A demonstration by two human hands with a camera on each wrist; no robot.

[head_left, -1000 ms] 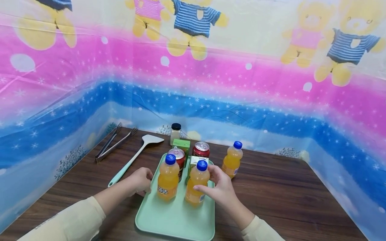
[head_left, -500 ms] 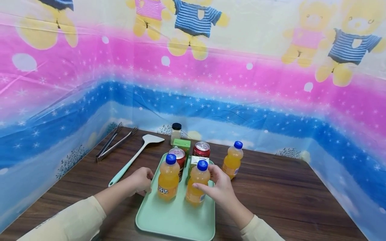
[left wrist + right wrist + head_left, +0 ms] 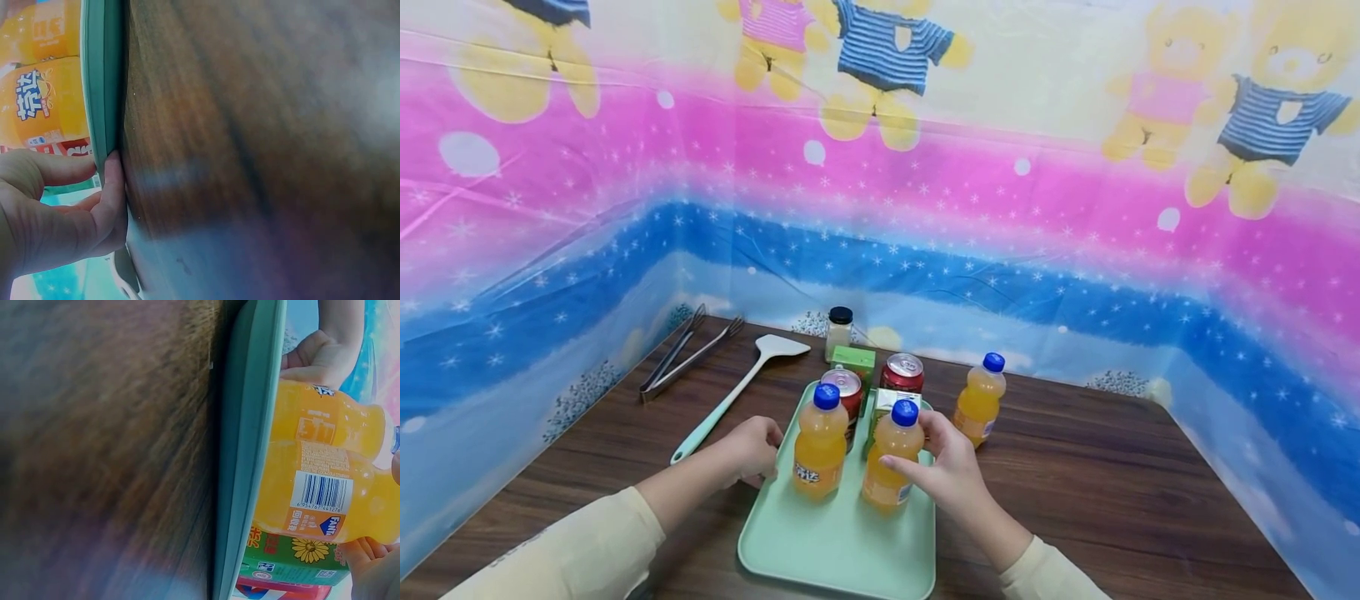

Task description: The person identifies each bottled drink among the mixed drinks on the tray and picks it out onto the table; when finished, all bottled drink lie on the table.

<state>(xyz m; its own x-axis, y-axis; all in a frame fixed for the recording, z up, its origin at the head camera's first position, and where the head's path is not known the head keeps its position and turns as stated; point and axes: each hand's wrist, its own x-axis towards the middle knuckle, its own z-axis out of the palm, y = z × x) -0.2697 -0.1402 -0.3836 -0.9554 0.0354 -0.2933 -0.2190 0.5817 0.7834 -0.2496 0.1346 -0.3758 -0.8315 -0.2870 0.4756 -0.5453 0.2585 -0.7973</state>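
A light green tray (image 3: pixel 827 546) lies on the wooden table, and my left hand (image 3: pixel 752 450) pinches its left rim, with thumb inside and fingers outside in the left wrist view. My right hand (image 3: pixel 951 467) holds the right one of two blue-capped orange soda bottles on the tray, the right bottle (image 3: pixel 887 471), between thumb and fingers. Beside it stands the left bottle (image 3: pixel 816 454), upright. Behind them are two red cans, a nearer can (image 3: pixel 842 387) and a farther can (image 3: pixel 901 367), plus two green drink cartons, a front carton (image 3: pixel 897 398) and a back carton (image 3: pixel 852 358).
Right of the tray, a third orange soda bottle (image 3: pixel 979 404) stands on the table. To the left lie a spatula (image 3: pixel 737 396) and metal tongs (image 3: pixel 688 362). A black-lidded jar (image 3: pixel 839 333) stands at the back. Patterned cloth walls (image 3: pixel 925 217) surround the table.
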